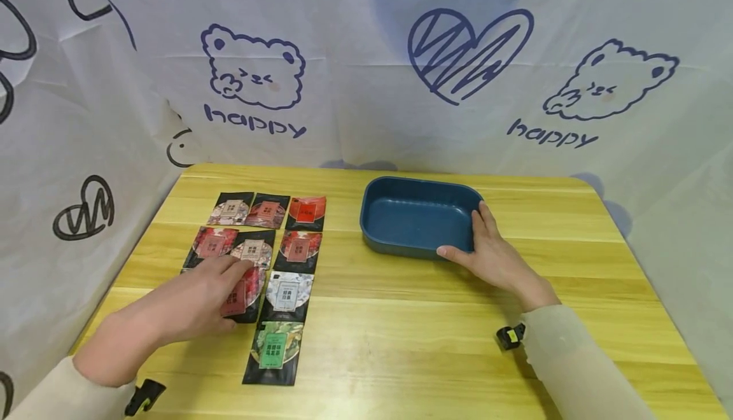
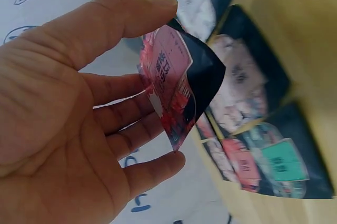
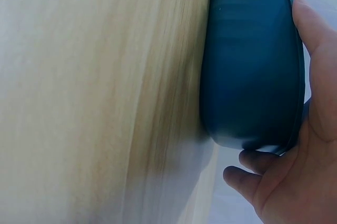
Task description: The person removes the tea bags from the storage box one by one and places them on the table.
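Observation:
My left hand [image 1: 191,296] pinches a tea packet [image 2: 202,74] with a pink label and red print, thumb on its face and fingers behind. The packet's lower part shows black. Around that hand, more flat tea packets lie on the table, including one with a green label [image 1: 272,350] and one with a white label [image 1: 288,295]. My right hand [image 1: 497,261] grips the right end of a dark blue rectangular container [image 1: 401,248], thumb at its front rim and fingers round the side. Nothing shows inside the container.
Further tea packets, such as the one with a bright red label [image 1: 306,212], lie in rows at the table's left. The wooden table [image 1: 389,337] ends at a white cloth backdrop [image 1: 355,89] with drawings. Black straps [image 1: 509,337] hang at both wrists.

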Motion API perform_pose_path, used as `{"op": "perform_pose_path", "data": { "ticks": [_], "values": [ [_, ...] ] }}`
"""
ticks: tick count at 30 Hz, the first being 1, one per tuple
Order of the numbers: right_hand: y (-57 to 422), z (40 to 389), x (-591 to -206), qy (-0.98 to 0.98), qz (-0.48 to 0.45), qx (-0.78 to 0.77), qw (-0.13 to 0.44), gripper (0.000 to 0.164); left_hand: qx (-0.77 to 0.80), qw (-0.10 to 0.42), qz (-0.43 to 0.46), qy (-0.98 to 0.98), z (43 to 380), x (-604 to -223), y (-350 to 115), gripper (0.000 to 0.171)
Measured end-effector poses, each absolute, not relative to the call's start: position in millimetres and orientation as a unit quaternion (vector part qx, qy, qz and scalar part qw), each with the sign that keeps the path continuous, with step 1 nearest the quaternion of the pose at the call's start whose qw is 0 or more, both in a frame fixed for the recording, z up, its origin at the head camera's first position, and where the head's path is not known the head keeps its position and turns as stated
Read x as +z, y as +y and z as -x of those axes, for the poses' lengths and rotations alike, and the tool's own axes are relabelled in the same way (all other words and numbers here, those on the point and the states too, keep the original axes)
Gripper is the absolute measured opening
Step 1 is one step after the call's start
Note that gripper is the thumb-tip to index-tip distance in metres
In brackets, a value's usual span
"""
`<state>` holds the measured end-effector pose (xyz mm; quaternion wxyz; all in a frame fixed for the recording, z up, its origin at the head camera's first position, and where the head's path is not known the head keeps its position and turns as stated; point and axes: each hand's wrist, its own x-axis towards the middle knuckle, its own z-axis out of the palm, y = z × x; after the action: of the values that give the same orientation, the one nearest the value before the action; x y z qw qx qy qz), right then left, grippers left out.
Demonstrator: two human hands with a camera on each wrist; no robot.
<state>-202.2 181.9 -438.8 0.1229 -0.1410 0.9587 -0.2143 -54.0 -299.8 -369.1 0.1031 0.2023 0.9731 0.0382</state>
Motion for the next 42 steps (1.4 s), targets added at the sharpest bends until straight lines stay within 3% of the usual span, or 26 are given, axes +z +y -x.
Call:
{"op": "perform_pose_path", "data": {
  "ticks": [7,21,42],
  "values": [
    [182,202,-439,0.958,0.139,-0.216,0.125,0.127,0.054,0.151,-0.197,0.967,38,-388,-311,0.093],
    [181,203,-438,0.959,0.141,-0.214,0.121,0.127,0.068,0.2,-0.196,0.957,22,-403,-315,0.095],
    [183,202,-439,0.957,0.14,-0.221,0.124,0.127,0.058,0.241,-0.176,0.953,20,-409,-308,0.099]
  ]
}}
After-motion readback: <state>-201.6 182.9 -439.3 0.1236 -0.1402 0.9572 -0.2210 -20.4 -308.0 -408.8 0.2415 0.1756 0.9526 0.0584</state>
